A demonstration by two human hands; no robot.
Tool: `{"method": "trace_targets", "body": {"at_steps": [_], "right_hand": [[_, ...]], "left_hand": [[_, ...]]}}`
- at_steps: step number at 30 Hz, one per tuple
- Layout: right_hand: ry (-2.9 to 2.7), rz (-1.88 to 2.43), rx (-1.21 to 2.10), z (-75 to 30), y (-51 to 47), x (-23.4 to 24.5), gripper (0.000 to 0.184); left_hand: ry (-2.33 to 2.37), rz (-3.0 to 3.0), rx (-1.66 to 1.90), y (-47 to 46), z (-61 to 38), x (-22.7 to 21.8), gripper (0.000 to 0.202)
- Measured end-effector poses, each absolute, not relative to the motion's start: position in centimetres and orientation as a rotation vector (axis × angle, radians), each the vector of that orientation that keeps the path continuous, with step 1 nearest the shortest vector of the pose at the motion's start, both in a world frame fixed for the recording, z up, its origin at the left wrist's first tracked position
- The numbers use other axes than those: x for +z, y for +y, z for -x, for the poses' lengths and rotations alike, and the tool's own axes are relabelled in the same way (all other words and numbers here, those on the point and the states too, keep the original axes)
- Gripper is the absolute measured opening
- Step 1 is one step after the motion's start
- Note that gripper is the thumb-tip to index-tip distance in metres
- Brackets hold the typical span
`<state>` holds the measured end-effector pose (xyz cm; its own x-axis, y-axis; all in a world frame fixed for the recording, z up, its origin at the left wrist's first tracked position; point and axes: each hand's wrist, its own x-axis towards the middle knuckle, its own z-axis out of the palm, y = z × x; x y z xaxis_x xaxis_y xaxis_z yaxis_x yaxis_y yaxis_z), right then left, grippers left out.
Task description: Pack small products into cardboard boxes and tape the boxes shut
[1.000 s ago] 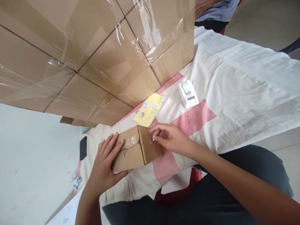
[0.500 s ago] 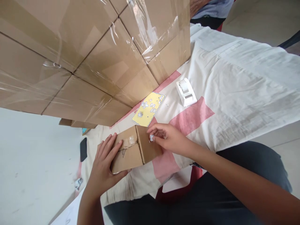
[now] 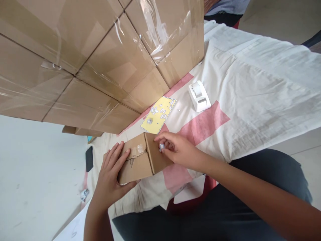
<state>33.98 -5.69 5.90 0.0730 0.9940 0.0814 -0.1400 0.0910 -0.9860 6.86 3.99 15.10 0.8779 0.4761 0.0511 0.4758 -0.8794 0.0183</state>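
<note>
A small cardboard box (image 3: 135, 165) with torn clear tape on its top rests on the cloth in front of me. My left hand (image 3: 112, 170) grips its left end, fingers over the top and thumb along the near edge. At the box's right face, my right hand (image 3: 173, 147) has its thumb and fingers curled round a small white sticker (image 3: 162, 147) with a bluish border. Whether the sticker touches the cardboard is hard to make out. Just beyond the box lies a yellow sheet (image 3: 152, 126) carrying several small white pieces.
Large taped cartons (image 3: 107, 70) form a wall behind the work area. A white tape dispenser (image 3: 200, 97) stands right of the yellow sheet, on a cream and pink cloth (image 3: 250, 87). A dark phone (image 3: 89, 159) lies at the left. Part of another person (image 3: 225, 13) shows at the top right.
My right hand has shifted slightly left along the box's side, and its index fingertip reaches further over the cardboard. My left hand stays on the box. The view has tilted a little.
</note>
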Motion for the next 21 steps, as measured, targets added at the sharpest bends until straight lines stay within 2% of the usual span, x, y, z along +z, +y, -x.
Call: {"method": "trace_targets", "body": {"at_steps": [11, 21], "right_hand": [[-1.123, 1.007, 1.192, -34.3, -6.3, 5.9, 0.077], [-0.942, 0.895, 1.199, -34.4, -5.2, 5.4, 0.050]], "left_hand": [[0.768, -3.028, 0.086, 4.0, -6.9, 15.3, 0.095], [0.774, -3.024, 0.095, 4.0, -7.0, 15.1, 0.095]]}}
